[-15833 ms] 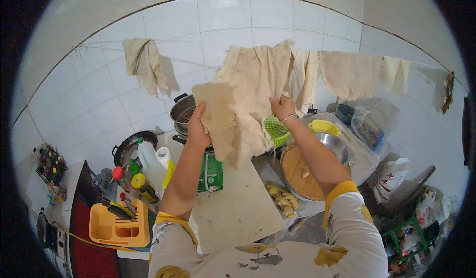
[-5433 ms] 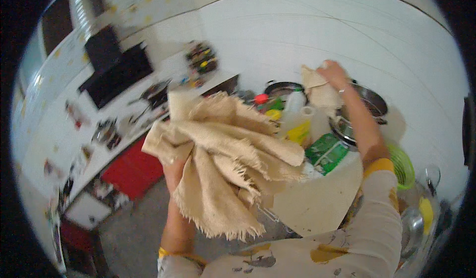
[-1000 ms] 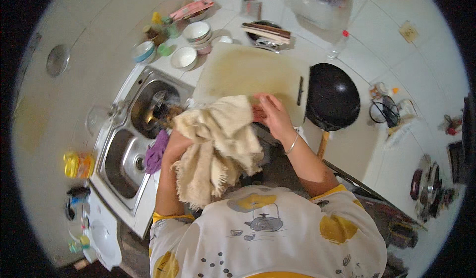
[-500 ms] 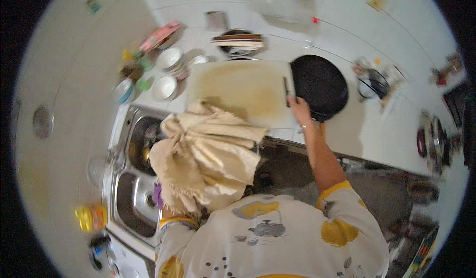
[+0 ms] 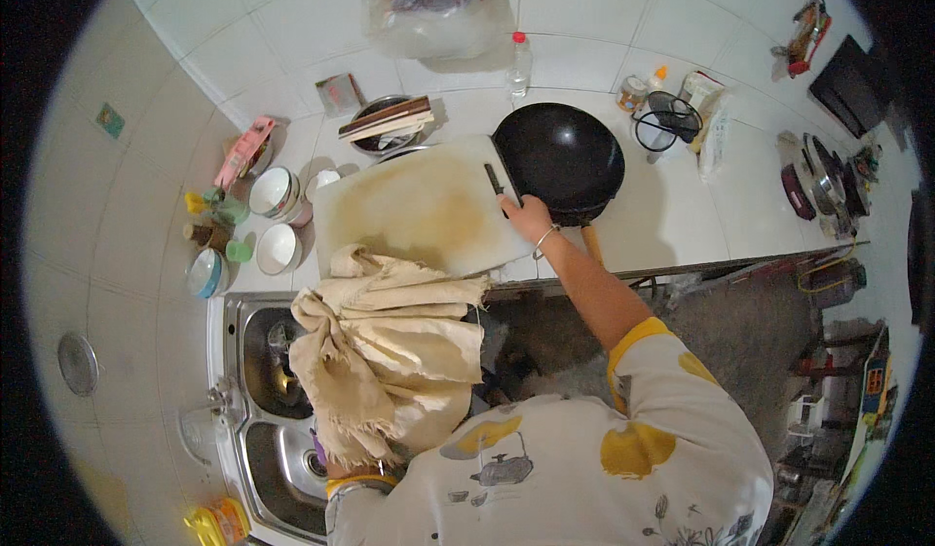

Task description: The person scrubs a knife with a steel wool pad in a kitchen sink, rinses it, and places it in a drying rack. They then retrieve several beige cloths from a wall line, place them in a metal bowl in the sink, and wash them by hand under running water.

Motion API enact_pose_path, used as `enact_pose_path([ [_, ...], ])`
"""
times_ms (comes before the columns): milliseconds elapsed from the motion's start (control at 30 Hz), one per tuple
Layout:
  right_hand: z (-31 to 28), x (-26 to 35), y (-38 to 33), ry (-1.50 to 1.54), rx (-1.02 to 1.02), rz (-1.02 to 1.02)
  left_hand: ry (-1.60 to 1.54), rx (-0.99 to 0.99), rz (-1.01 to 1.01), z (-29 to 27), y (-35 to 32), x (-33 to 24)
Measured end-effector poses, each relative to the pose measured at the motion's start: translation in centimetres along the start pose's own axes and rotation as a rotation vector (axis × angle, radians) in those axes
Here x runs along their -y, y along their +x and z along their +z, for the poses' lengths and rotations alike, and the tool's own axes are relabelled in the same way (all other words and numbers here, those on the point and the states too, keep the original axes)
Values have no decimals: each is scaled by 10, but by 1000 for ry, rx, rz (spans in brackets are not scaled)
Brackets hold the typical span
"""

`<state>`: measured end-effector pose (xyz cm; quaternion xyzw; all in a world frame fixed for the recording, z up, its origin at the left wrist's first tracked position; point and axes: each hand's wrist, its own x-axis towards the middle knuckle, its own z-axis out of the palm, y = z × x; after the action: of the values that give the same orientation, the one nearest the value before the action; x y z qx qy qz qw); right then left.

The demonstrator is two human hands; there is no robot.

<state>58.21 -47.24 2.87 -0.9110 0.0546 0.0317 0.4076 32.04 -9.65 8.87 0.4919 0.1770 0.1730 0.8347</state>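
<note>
A pale cutting board (image 5: 370,205) with yellow-brown staining lies on the counter, its right edge against a black wok (image 5: 560,156). My right hand (image 5: 529,218), a bangle on its wrist, is closed on the board's right edge, at a narrow black strip or slot (image 5: 494,178). Over my left forearm and hand drapes a frayed beige cloth (image 5: 399,341), bunched at its upper left and covering the board's near left corner. My left hand is hidden by it; only a bit of wrist shows, beside something purple (image 5: 317,446).
A double steel sink (image 5: 278,449) is at the left. White bowls (image 5: 279,249) and a pink item (image 5: 245,151) stand behind it. At the back are a metal bowl with wooden sticks (image 5: 387,122) and a plastic bottle (image 5: 519,64). Jars and a black-rimmed strainer (image 5: 667,122) are right of the wok.
The whole view has shifted, so the counter things appear farther left. My right hand stays at the board's right edge, and the cloth remains over my left arm.
</note>
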Motion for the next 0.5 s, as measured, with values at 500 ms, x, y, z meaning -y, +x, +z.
enact_pose_path([
  [500, -106, -34, -46, 254, -98, 52, 30, 125, 49, 75, 2, 3],
])
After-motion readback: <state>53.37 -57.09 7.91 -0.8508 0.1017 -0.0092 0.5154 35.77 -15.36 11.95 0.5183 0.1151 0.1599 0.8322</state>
